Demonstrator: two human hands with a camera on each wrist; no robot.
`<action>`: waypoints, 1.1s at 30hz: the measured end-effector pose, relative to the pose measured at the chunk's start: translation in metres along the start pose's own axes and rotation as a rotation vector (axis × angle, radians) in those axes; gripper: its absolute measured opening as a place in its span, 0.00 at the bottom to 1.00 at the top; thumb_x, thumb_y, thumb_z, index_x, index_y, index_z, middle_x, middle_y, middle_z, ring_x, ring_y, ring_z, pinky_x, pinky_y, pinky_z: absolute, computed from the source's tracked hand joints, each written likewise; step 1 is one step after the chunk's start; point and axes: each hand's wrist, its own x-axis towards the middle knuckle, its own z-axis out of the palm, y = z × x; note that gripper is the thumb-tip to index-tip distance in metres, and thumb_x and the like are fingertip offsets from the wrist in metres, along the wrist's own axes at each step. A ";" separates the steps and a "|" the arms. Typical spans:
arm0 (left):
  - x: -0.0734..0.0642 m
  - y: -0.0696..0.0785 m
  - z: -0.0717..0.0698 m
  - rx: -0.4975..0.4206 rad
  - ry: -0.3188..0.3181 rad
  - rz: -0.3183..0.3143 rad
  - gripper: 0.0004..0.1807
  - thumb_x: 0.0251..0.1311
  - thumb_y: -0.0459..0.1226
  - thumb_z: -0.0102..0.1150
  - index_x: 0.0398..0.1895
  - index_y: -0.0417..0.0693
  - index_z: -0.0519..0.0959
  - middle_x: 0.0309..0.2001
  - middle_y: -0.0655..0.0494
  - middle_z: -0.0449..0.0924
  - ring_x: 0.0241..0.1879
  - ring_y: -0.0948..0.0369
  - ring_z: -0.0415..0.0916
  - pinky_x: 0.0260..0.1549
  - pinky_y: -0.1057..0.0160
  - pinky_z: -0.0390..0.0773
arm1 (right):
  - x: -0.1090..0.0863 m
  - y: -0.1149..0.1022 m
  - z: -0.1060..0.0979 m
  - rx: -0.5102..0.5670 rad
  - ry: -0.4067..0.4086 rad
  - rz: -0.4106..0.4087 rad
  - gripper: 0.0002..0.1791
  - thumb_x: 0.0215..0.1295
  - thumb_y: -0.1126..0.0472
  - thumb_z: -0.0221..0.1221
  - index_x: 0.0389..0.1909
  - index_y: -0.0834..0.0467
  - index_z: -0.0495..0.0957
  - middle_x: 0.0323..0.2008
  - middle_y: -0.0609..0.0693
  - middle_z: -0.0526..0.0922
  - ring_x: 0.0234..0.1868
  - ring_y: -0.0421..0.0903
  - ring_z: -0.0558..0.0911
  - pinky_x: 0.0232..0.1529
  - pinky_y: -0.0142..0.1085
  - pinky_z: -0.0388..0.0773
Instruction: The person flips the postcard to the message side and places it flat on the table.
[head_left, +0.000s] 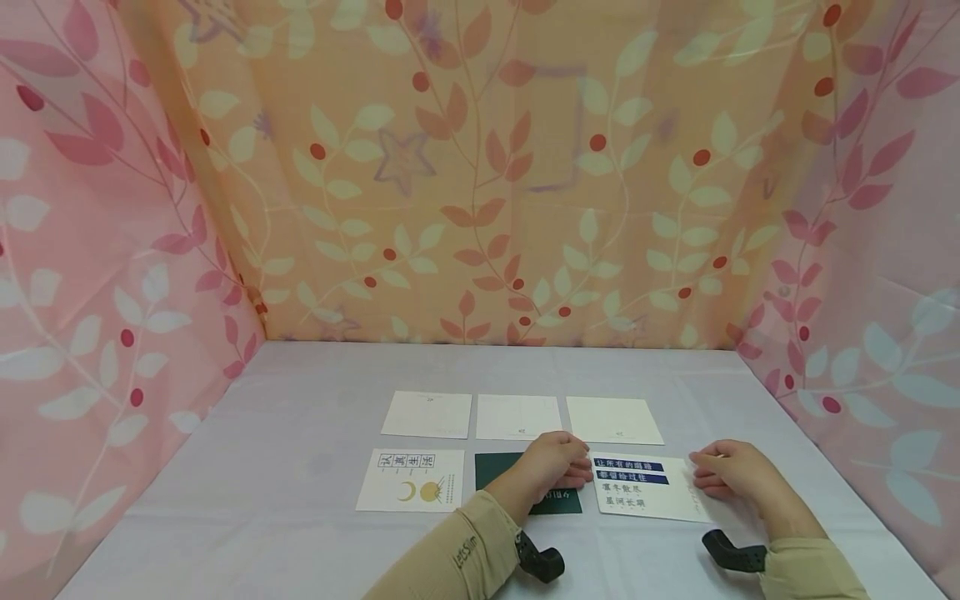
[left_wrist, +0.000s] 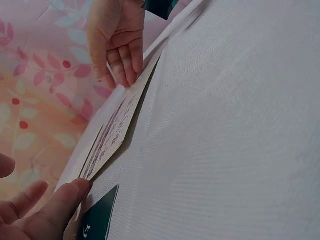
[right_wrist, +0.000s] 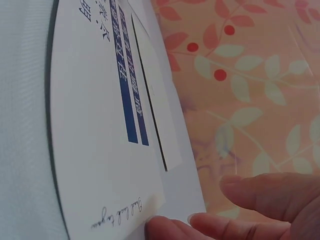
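Observation:
A white card with Chinese text on blue bars [head_left: 652, 492] lies at the right of the near row. My left hand [head_left: 551, 467] reaches over a dark green card [head_left: 562, 502], its fingertips at the white card's left edge. At the opposite edge is my right hand [head_left: 731, 475], fingers loosely bent and touching the card's side. In the left wrist view the card [left_wrist: 117, 132] sits between both hands, its near edge slightly raised off the cloth. The right wrist view shows handwriting-style print near the right fingertips, with thumb and fingers [right_wrist: 175, 230] apart.
Three mostly blank cards form the far row: left [head_left: 426, 417], middle [head_left: 517, 419] and right [head_left: 611, 421]. A card with a yellow moon and sun [head_left: 408, 483] lies at the near left. White cloth [head_left: 262, 467] covers the table, with patterned curtains [head_left: 480, 208] around it.

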 end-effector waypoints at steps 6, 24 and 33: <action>0.002 -0.001 0.000 -0.007 -0.001 -0.003 0.11 0.61 0.40 0.53 0.41 0.42 0.76 0.32 0.50 0.80 0.30 0.58 0.81 0.29 0.64 0.80 | 0.000 -0.001 0.002 -0.002 0.000 -0.002 0.21 0.63 0.55 0.56 0.44 0.72 0.70 0.27 0.54 0.80 0.27 0.43 0.80 0.33 0.34 0.80; 0.005 -0.003 0.000 -0.024 -0.006 0.037 0.11 0.61 0.39 0.52 0.41 0.41 0.76 0.33 0.49 0.79 0.30 0.58 0.81 0.31 0.65 0.80 | 0.004 0.001 0.007 0.039 -0.001 0.002 0.19 0.62 0.57 0.57 0.42 0.71 0.71 0.25 0.52 0.81 0.27 0.44 0.81 0.32 0.35 0.80; 0.001 0.002 -0.004 0.025 0.029 0.001 0.09 0.61 0.39 0.52 0.38 0.43 0.76 0.31 0.49 0.79 0.27 0.57 0.81 0.26 0.65 0.80 | 0.003 0.001 0.006 0.037 0.005 0.004 0.19 0.62 0.56 0.57 0.42 0.71 0.71 0.24 0.53 0.81 0.27 0.44 0.81 0.31 0.35 0.80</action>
